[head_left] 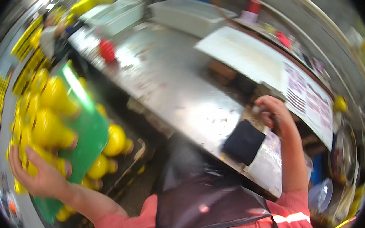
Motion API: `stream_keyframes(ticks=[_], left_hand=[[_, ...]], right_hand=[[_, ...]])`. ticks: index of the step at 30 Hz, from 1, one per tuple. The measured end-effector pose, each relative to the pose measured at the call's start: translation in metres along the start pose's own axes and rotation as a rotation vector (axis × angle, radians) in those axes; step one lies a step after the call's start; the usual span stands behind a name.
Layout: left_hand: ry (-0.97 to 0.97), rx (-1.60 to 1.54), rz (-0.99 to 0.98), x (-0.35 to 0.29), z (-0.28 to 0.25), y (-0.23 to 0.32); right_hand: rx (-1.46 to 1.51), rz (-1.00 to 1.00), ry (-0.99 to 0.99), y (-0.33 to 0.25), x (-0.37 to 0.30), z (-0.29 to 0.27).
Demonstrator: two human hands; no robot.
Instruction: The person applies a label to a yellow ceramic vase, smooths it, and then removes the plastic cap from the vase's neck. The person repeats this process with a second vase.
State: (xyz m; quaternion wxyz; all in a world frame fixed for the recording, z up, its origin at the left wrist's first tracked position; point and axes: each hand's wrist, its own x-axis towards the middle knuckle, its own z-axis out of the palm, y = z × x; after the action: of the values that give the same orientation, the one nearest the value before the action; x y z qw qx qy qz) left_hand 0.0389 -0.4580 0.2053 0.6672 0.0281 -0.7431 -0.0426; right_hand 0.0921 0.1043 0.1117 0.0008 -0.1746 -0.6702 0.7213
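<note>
Left hand (pixel 41 171): fingers spread wide, at piled yellow pieces (pixel 46 125); contact cannot be told. Pieces extend above and right of it, beside green sheet (pixel 89 138). Right hand (pixel 274 111): fingers curled, hold cannot be told; dark pad (pixel 244 142) just below-left. Step judged: reaching for piece. Next move calls for closing left fingers round one.

I see yellow pieces (pixel 48 127) at left, smooth and glossy like plastic, the green sheet (pixel 89 138) shiny too. The metal tabletop (pixel 166 78) gleams; the dark pad (pixel 244 142) looks matt.
</note>
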Motion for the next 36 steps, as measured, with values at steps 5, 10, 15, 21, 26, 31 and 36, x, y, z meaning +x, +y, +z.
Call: stream_keyframes(ticks=[5,10,15,21,26,31,36], left_hand=[[-0.099,-0.959,-0.147,-0.029,0.069,0.15],[-0.556,-1.331,-0.031,-0.044,0.126,0.297],[-0.737,-1.55,0.134,-0.069,0.131,0.396],[-1.079,-1.869,0.178,-0.107,0.127,0.472],[-1.143,-2.065,0.335,-0.123,0.104,0.511],[-1.243,-2.178,0.38,-0.135,0.075,0.528],[-1.315,-2.244,0.44,-0.137,0.057,0.529]], right_hand=[[0.121,-0.071,-0.04,0.003,-0.038,-0.003],[-0.005,-0.057,0.096,0.012,-0.081,-0.015],[0.023,-0.09,0.384,0.036,-0.12,-0.044],[-0.571,-0.206,1.223,0.041,-0.213,-0.061],[-1.347,0.314,1.906,0.014,-0.363,-0.03],[-1.705,1.16,2.139,-0.004,-0.509,0.026],[-1.612,1.625,2.251,-0.001,-0.595,0.071]])
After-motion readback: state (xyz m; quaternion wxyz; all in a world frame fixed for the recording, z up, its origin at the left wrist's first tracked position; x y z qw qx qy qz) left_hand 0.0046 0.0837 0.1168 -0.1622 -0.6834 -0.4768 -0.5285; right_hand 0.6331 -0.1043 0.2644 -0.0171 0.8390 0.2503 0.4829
